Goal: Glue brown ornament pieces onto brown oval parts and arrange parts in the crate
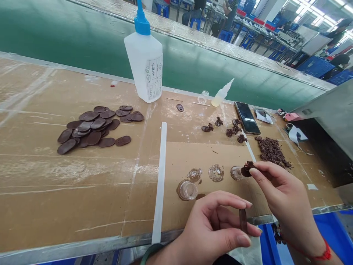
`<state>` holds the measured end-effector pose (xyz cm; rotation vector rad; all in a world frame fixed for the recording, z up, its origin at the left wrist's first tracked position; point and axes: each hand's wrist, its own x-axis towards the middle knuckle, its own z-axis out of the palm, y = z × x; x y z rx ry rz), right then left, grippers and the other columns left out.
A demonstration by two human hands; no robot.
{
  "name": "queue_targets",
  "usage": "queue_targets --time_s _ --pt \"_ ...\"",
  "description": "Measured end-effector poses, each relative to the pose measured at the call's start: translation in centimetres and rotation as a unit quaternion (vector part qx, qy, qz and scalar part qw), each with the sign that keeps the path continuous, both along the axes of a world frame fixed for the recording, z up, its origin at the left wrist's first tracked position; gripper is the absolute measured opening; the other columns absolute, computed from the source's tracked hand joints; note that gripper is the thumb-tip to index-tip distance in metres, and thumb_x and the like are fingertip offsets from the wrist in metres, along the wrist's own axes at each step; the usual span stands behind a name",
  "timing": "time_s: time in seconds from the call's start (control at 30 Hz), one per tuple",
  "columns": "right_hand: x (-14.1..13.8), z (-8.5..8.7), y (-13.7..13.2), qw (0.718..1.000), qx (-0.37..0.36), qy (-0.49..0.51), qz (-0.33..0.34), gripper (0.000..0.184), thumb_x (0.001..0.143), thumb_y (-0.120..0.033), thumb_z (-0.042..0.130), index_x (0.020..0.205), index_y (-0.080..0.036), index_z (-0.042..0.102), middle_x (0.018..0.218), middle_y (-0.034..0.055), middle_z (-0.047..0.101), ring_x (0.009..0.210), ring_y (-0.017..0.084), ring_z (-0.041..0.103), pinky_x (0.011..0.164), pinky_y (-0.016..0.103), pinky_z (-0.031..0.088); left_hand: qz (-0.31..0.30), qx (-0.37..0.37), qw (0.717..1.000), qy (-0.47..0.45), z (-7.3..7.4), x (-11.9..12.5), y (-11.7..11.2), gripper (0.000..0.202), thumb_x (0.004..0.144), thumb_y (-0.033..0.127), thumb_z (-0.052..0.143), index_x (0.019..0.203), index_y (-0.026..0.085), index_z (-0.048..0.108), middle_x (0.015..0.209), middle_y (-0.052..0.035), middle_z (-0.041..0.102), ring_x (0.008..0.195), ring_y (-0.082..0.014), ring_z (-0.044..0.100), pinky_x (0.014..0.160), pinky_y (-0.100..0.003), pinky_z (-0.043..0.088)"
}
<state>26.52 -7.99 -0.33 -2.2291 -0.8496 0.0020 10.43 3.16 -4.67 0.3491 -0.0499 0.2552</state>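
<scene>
My left hand [215,228] sits at the table's near edge and pinches a dark brown oval piece [243,219] between thumb and fingers, held edge-on. My right hand [278,191] is just to its right and higher, its fingertips closed on a small dark brown ornament [247,169] held over a small clear dish [236,173]. Two more clear dishes [215,173] and a clear round cap [188,190] lie on the cardboard in front of my hands.
A pile of brown oval pieces [93,129] lies at the left, a heap of small brown ornaments [271,151] at the right. A big white bottle with blue nozzle [145,60], a small squeeze bottle [222,95] and a phone [246,117] stand further back. A green conveyor belt [82,40] runs behind.
</scene>
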Motion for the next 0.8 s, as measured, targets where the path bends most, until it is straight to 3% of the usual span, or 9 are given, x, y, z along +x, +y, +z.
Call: queue_targets --time_s 0.4,0.67,0.8 --pt "-0.24 -0.38 -0.22 1.000 0.006 -0.009 -0.010 0.020 0.092 -0.043 0.067 0.098 -0.025 0.072 0.101 0.0031 0.070 0.094 0.028 0.065 0.086 0.040 0.046 0.009 0.019 1.000 -0.010 -0.20 -0.03 0.08 0.040 0.077 0.008 0.081 0.111 0.028 0.071 0.091 0.0028 0.076 0.090 -0.0139 0.076 0.074 -0.015 0.057" --pt "-0.28 -0.18 0.08 0.975 0.088 0.195 -0.053 0.031 0.090 -0.049 0.073 0.105 -0.022 0.074 0.109 0.0072 0.071 0.103 0.031 0.065 0.091 0.040 0.051 0.001 0.020 1.000 0.010 0.16 -0.39 0.45 0.035 0.078 0.015 0.083 0.109 0.028 0.072 0.091 0.0023 0.077 0.089 -0.0132 0.076 0.077 -0.017 0.057" --pt "-0.51 -0.40 0.04 0.972 0.119 0.198 -0.043 0.029 0.094 -0.046 0.070 0.113 -0.025 0.073 0.125 0.0071 0.065 0.121 0.033 0.055 0.105 0.047 0.042 -0.014 0.018 0.999 0.039 0.62 -0.46 0.66 0.033 0.077 0.021 0.084 0.107 0.027 0.073 0.089 0.0021 0.077 0.086 -0.0127 0.076 0.076 -0.016 0.056"
